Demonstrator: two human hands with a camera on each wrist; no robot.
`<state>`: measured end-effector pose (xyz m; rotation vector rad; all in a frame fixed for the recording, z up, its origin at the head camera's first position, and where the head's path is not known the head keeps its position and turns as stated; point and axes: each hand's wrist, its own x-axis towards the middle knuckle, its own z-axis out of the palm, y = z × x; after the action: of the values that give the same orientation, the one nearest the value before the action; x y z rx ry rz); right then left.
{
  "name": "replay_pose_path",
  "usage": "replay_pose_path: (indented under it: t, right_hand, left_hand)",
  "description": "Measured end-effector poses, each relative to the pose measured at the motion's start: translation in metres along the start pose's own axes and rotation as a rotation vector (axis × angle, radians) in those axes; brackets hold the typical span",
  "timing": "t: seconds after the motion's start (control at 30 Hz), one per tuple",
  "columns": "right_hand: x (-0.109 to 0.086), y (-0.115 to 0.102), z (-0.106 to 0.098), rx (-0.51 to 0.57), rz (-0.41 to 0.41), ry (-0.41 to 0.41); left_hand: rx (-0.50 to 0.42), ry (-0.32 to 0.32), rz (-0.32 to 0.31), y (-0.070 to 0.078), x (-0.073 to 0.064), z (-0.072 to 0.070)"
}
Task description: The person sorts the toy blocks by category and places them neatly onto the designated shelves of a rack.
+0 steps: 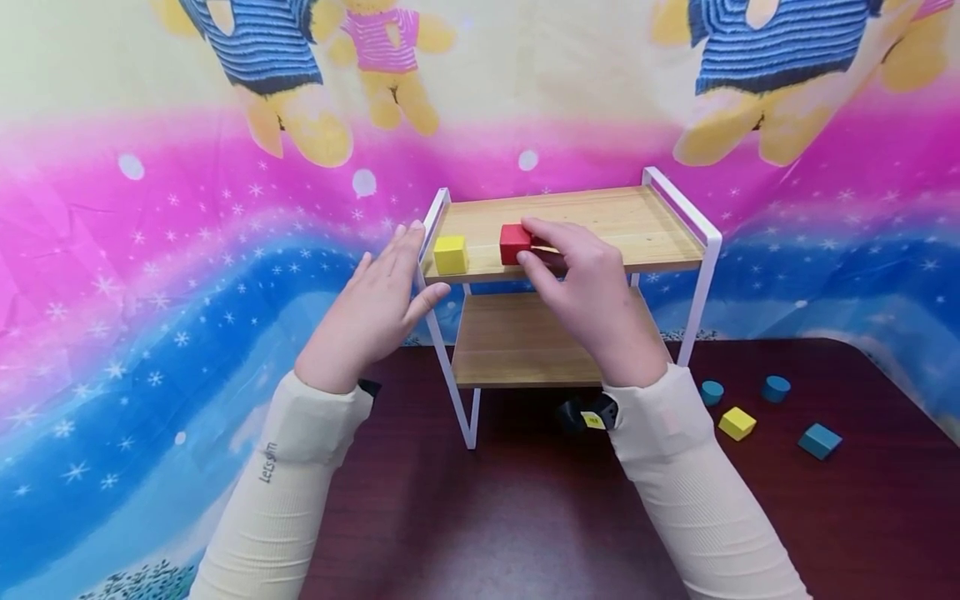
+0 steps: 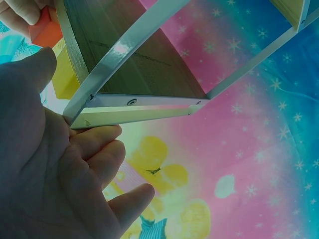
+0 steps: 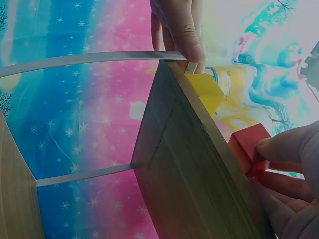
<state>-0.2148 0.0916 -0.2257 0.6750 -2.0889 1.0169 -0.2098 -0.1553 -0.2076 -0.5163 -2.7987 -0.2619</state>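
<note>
On the upper board of a two-tier shelf point(image 1: 585, 218), my right hand point(image 1: 588, 283) pinches a red block point(image 1: 514, 244) between thumb and fingers near the front edge. To its left on the same board sits a yellow block point(image 1: 451, 255), with a gap between the two. My left hand point(image 1: 375, 304) lies along the shelf's left end, fingers extended against the white metal frame point(image 2: 124, 50). In the left wrist view the left thumb point(image 2: 42, 67) is close to the yellow block. The right wrist view shows the red block point(image 3: 249, 147) at the board's edge.
The shelf's lower board point(image 1: 525, 342) stands above a dark reddish table point(image 1: 480, 517). At the right on the table lie two blue cylinders point(image 1: 776, 388), another yellow block point(image 1: 737, 423) and a blue block point(image 1: 820, 442). A patterned cloth point(image 1: 187, 250) hangs behind.
</note>
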Motion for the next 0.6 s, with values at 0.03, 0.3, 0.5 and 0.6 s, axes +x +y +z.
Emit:
replay_pose_path:
  t: [0.03, 0.3, 0.5, 0.6]
  right_hand:
    - [0.0008, 0.0001, 0.0007, 0.003, -0.007, 0.001]
    - [0.0043, -0.0008, 0.003, -0.012, -0.02, -0.026]
    - [0.0055, -0.0015, 0.0042, -0.033, -0.015, -0.048]
    - [0.0061, -0.0016, 0.0048, -0.042, -0.015, -0.055]
  left_hand:
    - [-0.001, 0.0, 0.0, -0.0002, 0.0, -0.0001]
    - [0.001, 0.0, -0.002, -0.0003, 0.0003, -0.0009]
    - [0.002, -0.001, -0.006, -0.0005, 0.0006, -0.0011]
    - [0.006, 0.0, -0.007, -0.0007, 0.0007, -0.0011]
